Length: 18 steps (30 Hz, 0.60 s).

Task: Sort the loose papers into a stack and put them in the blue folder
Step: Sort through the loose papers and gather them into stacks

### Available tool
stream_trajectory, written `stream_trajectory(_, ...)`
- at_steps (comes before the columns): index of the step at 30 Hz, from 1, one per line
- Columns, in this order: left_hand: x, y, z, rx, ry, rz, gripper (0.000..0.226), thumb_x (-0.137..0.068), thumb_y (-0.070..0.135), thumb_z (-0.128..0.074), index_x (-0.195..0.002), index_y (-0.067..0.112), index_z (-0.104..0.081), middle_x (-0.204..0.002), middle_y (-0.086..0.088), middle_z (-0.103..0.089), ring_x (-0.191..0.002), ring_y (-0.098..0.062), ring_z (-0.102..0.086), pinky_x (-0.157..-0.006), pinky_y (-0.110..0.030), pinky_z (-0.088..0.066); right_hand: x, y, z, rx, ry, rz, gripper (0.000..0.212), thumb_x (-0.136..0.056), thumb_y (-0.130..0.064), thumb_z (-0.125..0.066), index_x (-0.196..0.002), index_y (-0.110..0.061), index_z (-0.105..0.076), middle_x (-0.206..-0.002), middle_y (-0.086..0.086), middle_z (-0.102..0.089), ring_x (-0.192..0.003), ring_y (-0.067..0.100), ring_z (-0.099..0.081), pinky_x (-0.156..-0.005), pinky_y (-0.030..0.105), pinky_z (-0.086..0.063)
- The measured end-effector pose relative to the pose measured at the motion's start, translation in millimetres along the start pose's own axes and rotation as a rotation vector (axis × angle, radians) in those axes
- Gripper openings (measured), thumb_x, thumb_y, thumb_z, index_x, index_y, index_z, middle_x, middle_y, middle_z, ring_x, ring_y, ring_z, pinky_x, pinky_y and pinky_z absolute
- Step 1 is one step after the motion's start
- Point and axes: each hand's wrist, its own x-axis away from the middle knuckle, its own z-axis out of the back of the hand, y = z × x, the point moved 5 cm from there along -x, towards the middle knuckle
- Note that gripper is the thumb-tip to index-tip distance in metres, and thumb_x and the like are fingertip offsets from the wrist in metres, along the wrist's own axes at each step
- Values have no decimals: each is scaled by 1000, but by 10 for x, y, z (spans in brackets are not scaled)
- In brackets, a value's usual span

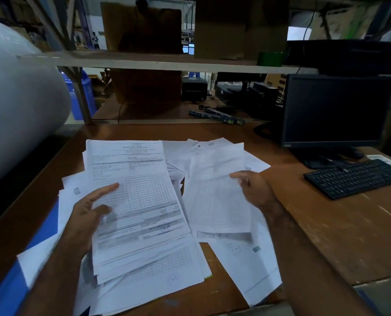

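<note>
a person stands at a brown desk (326, 236) strewn with loose papers (247, 258). the left hand (87, 215) grips a form (133, 201) atop a small stack, thumb on top. the right hand (256, 190) pinches a sheet (215, 197) lifted off the mess. the blue folder (5, 283) lies at the desk's left edge, partly under papers. sheets overhang the near edge; a careless sweep could likely drop them.
</note>
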Motion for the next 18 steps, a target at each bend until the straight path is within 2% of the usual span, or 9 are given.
stream_trajectory(3,1,-2,41,-10,20,19,54,-91,-16,-54,-117,27,-75,-143,5,-60,-134,-24,-52,-113,-51,-42,20,-292,311,-271,31,98,31,-100,1,-57,-118,-15,-76,-122,-6,-72,-119,11,-65,-103,27,-51)
stream_trajectory(6,-8,27,54,-10,27,21,55,-92,-16,-54,-118,28,-74,-145,4,-58,-136,-24,-50,-113,-51,-42,61,-527,567,-619,-1,87,25,-98,-3,-63,-120,-9,-74,-124,-1,-71,-117,17,-68,-97,34,-57)
stream_trajectory(8,-11,77,26,-16,23,14,56,-92,-16,-53,-120,28,-73,-145,3,-58,-136,-24,-50,-111,-46,-43,63,-632,609,-777,-44,70,31,-92,-8,-71,-123,-11,-73,-131,1,-67,-119,22,-67,-96,40,-58)
stream_trajectory(11,13,180,-83,-22,-4,-6,56,-92,-17,-52,-123,26,-72,-143,3,-60,-133,-22,-52,-104,-37,-45,27,-717,456,-805,-112,50,49,-86,-8,-78,-132,-20,-67,-141,1,-59,-125,20,-63,-98,39,-56)
stream_trajectory(14,52,251,-213,-53,-50,-49,57,-92,-16,-52,-129,24,-69,-144,4,-60,-134,-20,-52,-104,-34,-45,4,-811,299,-832,-169,59,64,-87,-12,-77,-146,-24,-55,-146,-4,-57,-128,17,-61,-101,37,-54)
stream_trajectory(16,56,265,-255,-47,-55,-51,58,-91,-17,-53,-129,24,-70,-144,5,-61,-134,-21,-53,-109,-38,-45,-10,-816,227,-962,-178,18,66,-91,-14,-71,-151,-27,-47,-146,-3,-57,-124,17,-64,-96,37,-57)
stream_trajectory(17,63,275,-269,-39,-57,-41,59,-90,-17,-54,-129,25,-71,-143,6,-62,-133,-22,-55,-111,-42,-45,11,-833,167,-946,-196,-1,65,-93,-14,-70,-152,-29,-46,-145,-4,-56,-120,12,-66,-90,31,-58)
stream_trajectory(18,69,274,-289,-24,-70,-29,60,-90,-16,-55,-129,27,-70,-141,7,-63,-132,-22,-56,-111,-45,-46,45,-865,84,-815,-228,-3,65,-94,-18,-70,-151,-34,-45,-147,-9,-53,-117,4,-64,-87,23,-57)
